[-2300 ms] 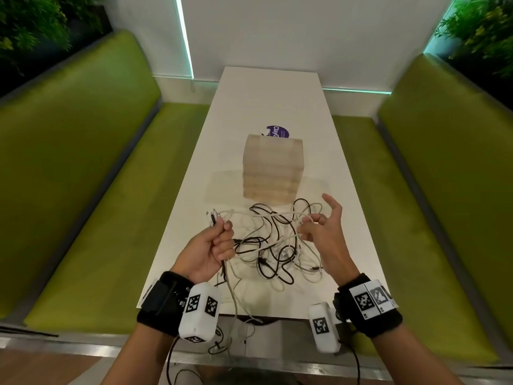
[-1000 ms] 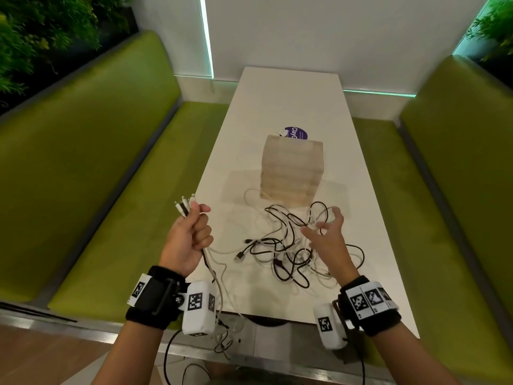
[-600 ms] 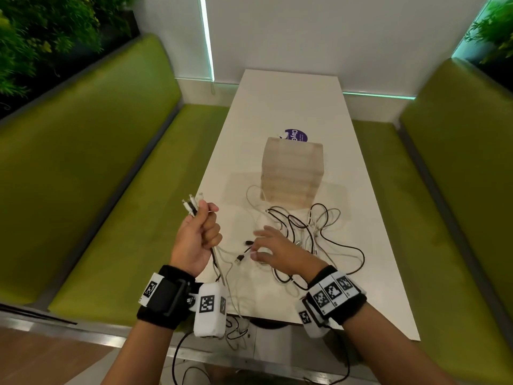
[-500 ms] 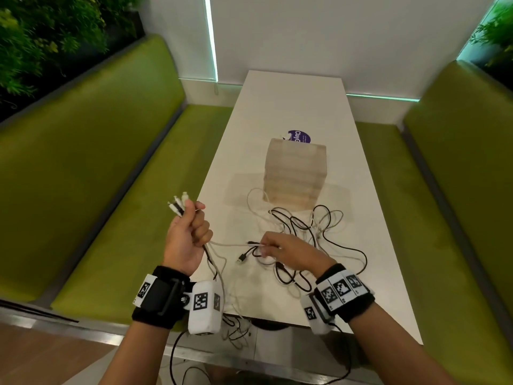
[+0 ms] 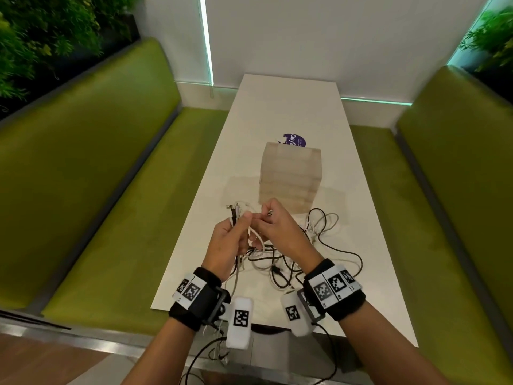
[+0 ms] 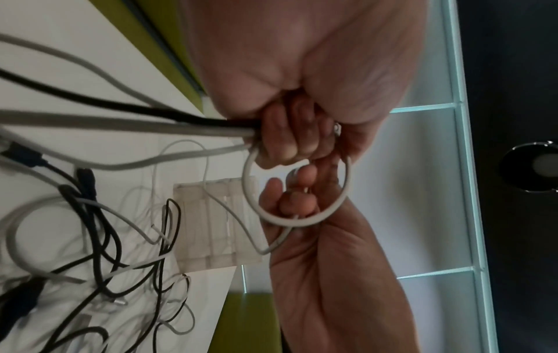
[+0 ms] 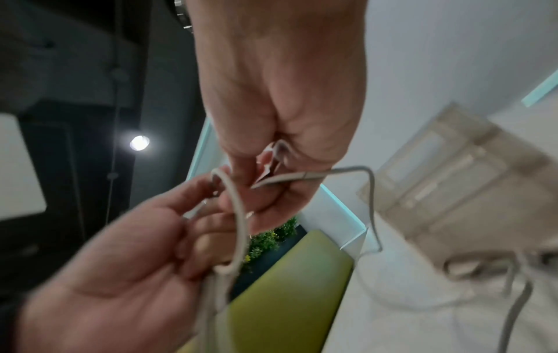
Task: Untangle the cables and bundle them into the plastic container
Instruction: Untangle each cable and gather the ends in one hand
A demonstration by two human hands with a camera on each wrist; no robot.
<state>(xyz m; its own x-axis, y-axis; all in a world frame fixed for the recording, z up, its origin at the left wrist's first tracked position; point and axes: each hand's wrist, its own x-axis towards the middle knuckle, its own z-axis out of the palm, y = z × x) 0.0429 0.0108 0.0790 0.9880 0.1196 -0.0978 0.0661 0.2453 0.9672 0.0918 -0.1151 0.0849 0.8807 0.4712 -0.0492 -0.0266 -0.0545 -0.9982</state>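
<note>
A tangle of black and white cables (image 5: 319, 243) lies on the white table (image 5: 280, 107) in front of the translucent plastic container (image 5: 290, 176). My left hand (image 5: 236, 229) grips a bunch of cable ends (image 5: 234, 211) that stick up out of the fist; their lengths hang down over the table's near edge. My right hand (image 5: 266, 218) is right beside it and pinches a white cable end. In the left wrist view a white cable loop (image 6: 302, 221) curves between the two hands. In the right wrist view the right hand (image 7: 268, 174) pinches that white cable (image 7: 290, 178).
A purple round sticker (image 5: 294, 139) lies on the table behind the container. Green padded benches (image 5: 111, 176) run along both sides of the table. A white wall closes the far end. Wrist-camera leads (image 5: 211, 354) dangle below my arms.
My right hand took a white cable end from the pile and lifted it to the left hand. The left hand, still gripping its bunch, moved right to meet it above the table.
</note>
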